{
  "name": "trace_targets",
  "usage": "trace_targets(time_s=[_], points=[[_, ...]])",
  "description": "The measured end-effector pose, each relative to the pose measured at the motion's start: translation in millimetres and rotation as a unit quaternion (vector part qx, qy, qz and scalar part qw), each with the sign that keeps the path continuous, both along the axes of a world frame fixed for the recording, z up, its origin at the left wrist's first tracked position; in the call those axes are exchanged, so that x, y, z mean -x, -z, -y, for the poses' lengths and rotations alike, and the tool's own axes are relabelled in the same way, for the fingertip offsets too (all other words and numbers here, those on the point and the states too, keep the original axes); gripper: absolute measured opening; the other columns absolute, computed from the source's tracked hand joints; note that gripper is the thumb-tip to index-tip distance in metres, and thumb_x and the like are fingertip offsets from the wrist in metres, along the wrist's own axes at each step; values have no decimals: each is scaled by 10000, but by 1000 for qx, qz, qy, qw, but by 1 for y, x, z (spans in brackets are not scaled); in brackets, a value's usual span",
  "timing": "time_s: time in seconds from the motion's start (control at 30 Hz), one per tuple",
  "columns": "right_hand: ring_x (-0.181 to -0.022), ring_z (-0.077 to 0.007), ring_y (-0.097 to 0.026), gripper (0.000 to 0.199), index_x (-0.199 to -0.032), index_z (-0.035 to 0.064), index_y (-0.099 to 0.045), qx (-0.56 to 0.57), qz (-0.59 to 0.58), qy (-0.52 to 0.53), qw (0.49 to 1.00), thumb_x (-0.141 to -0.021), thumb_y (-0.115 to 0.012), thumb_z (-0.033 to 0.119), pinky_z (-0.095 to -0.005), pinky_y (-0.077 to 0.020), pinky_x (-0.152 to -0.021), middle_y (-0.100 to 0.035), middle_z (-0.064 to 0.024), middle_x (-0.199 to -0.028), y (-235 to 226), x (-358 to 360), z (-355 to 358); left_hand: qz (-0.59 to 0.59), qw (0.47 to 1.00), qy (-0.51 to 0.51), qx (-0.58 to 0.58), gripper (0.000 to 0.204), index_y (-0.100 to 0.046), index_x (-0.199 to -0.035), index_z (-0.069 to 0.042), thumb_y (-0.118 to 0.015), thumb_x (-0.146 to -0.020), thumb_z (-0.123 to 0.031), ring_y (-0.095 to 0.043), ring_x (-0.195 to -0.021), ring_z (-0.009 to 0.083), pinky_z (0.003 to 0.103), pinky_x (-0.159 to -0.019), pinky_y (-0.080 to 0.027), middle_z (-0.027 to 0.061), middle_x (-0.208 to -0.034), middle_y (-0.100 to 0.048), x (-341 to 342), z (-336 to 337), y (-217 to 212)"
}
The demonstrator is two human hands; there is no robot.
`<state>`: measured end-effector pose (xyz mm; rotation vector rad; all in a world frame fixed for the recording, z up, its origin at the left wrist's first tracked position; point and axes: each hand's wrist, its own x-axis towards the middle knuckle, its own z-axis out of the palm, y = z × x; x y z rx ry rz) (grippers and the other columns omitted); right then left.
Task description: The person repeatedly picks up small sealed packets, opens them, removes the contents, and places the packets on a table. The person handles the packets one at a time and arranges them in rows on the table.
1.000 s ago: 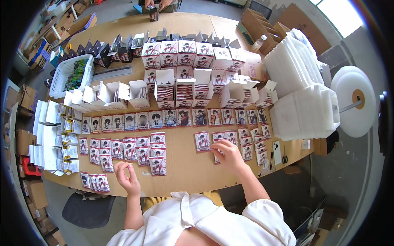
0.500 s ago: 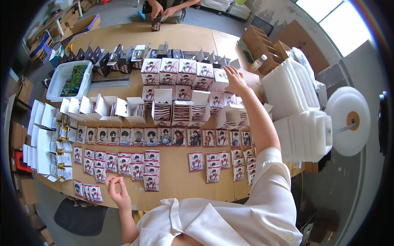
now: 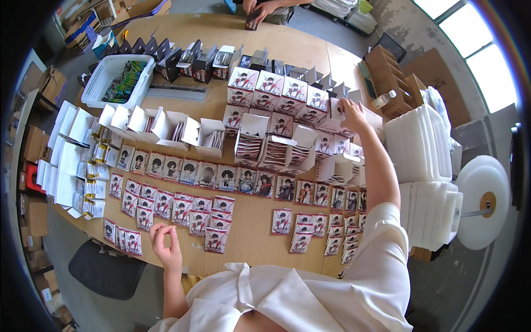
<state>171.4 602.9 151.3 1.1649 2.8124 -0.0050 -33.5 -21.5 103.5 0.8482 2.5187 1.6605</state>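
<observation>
My right arm stretches across the table, and my right hand (image 3: 354, 115) grips a white printed cardboard box (image 3: 335, 108) at the right end of a stacked row. Beside it stand several closed printed boxes (image 3: 295, 88). My left hand (image 3: 166, 246) hovers over the near left of the table, fingers curled in toward the thumb, with nothing visible in them. Near it lie small printed foil packets (image 3: 215, 240) in overlapping groups. Beyond them runs a line of illustrated card packets (image 3: 227, 177). Open white boxes (image 3: 251, 144) filled with packets stand behind that line.
A white basket (image 3: 94, 88) of green packets stands far left, beside dark open boxes (image 3: 168, 65). White boxes (image 3: 65, 160) with yellow packets line the left edge. White plastic trays (image 3: 417, 146) are stacked at right, near a bottle (image 3: 384, 99). Across the table, another person's hands (image 3: 263, 10) hold a dark box.
The view has shifted, so the table appears lower and further right. My right hand has closed from spread fingers onto the end box. My left hand stays curled.
</observation>
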Motion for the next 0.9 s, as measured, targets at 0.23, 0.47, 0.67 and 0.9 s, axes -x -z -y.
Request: trace_targets(time_s=[0.23, 0.47, 0.67, 0.9], points=[[-1268, -308, -459, 733, -1304, 57, -477, -183, -70, -79, 977, -634, -774, 67, -461, -181, -1194, -526, -149, -1288, -119, -14, 71, -46, 999, 14, -2, 41, -621, -881, 8, -646, -849, 20, -535, -831, 182, 294, -739, -455, 92, -952, -538, 3, -2, 0], [-1201, -376, -485, 769, -1309, 60, -469, -177, -258, -31, 949, -617, -802, 90, -452, -421, -1013, -517, -157, -1271, -203, -82, 270, -2, 999, 23, -45, 49, -611, -898, 19, -643, -861, 19, -538, -844, 167, 285, -752, -463, 92, -985, -540, 2, 2, 1], [-1126, -383, -510, 714, -1236, 54, -490, 112, -232, -14, 966, -587, -787, 57, -437, -492, -910, -509, -181, -1195, -119, -144, 428, 75, 980, 180, -48, 71, -621, -924, 17, -654, -880, -29, -565, -813, 141, 263, -703, -495, 75, -1001, -563, -22, -15, 8], [-1124, -371, -479, 684, -1207, 22, -456, 156, -197, 161, 954, -607, -780, 81, -421, -476, -910, -500, -175, -1163, 45, -142, 540, 252, 786, 526, 203, 424, -598, -1212, 19, -724, -840, -140, -661, -973, 176, 304, -796, -547, 124, -1174, -630, -105, -36, 25]])
